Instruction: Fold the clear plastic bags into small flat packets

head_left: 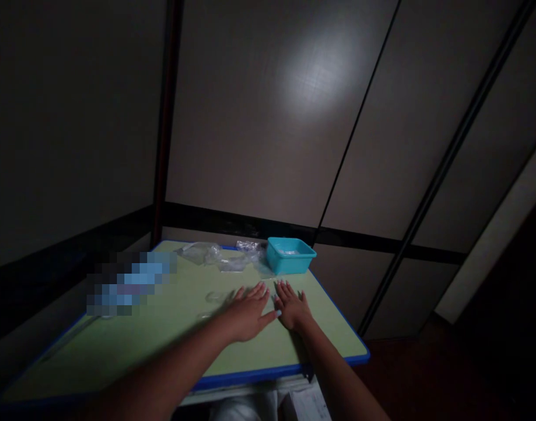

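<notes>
- Head view: the left hand [249, 316] lies palm down, flat and open, its fingers loosely spread towards about one o'clock and its thumb stretched out to three o'clock. It grips nothing.
- The right hand [293, 310] is just beside it, at three o'clock, also palm down and open, with its fingers leaning towards eleven o'clock. It too is gripping nothing.
- The left thumb tip reaches close to the right hand; whether they touch, I cannot tell.
- Both hands appear to rest on the green table [162, 342], which has a blue edge; I cannot tell if anything thin and clear lies under the palms.
- Crumpled clear plastic [201, 252] lies at eleven o'clock from the left hand, along the table's far edge, and reaches the tub.
- The blue tub [294, 266] stands upright at twelve o'clock from the right hand, near its fingertips, with something pale inside, too small to make out.
- Small clear shapes [215, 297] show at ten o'clock, near the left hand.
- A blurred blue object [138, 283] sits between nine and ten o'clock, well apart from both hands.
</notes>
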Available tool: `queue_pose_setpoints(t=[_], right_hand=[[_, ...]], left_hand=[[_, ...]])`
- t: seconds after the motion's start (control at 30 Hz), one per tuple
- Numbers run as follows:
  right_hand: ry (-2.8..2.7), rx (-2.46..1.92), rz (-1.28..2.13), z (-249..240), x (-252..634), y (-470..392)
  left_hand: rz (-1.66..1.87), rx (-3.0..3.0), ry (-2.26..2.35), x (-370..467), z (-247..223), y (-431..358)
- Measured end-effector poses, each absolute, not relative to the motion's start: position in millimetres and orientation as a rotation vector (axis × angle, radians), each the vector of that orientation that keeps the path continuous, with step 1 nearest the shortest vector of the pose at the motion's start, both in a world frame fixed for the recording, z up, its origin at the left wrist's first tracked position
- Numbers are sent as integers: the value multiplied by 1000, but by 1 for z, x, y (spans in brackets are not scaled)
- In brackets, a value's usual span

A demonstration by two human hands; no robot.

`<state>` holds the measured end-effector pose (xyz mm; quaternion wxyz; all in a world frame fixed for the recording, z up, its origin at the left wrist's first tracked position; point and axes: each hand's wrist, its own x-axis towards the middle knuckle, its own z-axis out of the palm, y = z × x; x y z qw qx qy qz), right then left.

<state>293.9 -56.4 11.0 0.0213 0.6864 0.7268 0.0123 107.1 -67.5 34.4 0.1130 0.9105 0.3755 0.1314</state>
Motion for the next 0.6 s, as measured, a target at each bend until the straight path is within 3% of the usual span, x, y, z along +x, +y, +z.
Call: queue_pose_setpoints(t=[0.27, 0.6], right_hand=[[2358, 1997, 140, 9, 304, -60], [2369, 2002, 98, 12, 304, -65]], left_hand=[[455, 2425, 1297, 195, 32, -75], [525, 2401, 1419, 201, 7, -72]])
